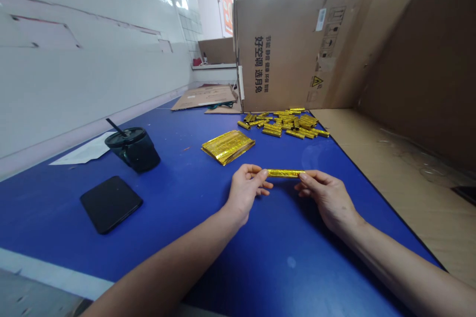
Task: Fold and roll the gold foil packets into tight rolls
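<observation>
A narrow gold foil strip point(284, 173) is stretched level between my two hands, above the blue table point(178, 198). My left hand point(247, 188) pinches its left end between thumb and fingers. At the right end, my right hand point(327, 195) grips it the same way. Just beyond my left hand lies a flat stack of gold foil sheets point(228, 146). Farther back, near the table's right edge, is a loose pile of small gold rolled or folded pieces point(286, 123).
On the left stand a dark cup with a straw point(136, 151), a black flat object point(110, 204) and a white paper point(84, 151). A large cardboard box point(290, 54) rises behind the pile, with cardboard point(386, 168) along the right. Flattened cardboard point(203, 96) lies at the back.
</observation>
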Motion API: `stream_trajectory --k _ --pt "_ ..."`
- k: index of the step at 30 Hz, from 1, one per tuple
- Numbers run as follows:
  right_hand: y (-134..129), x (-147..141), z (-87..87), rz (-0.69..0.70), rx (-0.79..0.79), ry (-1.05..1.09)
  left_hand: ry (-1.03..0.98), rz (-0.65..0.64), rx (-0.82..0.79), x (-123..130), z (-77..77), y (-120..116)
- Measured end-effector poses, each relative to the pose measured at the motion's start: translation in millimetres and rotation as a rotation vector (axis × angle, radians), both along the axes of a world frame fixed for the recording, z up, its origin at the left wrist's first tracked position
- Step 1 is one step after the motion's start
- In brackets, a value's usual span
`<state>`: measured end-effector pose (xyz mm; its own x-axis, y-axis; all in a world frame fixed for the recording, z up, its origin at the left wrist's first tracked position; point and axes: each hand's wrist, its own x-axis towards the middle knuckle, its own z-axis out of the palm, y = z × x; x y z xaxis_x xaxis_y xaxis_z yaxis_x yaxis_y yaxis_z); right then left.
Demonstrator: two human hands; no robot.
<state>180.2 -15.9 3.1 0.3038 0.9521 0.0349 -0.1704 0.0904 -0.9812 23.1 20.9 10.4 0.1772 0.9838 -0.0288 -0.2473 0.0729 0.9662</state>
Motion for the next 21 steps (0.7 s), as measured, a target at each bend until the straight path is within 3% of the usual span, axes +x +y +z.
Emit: stream_trajectory --k 5,17,21 --pt "0.1 0.0 0.6 0.025 -0.003 -0.025 -0.007 -0.07 -0.075 -2.1 -1.2 1.5" --pt "0.3 1.3 2.1 0.023 0.05 -0.003 -0.216 -0.097 -0.24 -5.4 0.7 7.0" --pt "-1.7 -0.7 3.1 0.018 0.11 -0.095 -0.311 -0.203 -0.369 -10.8 0.9 13.4"
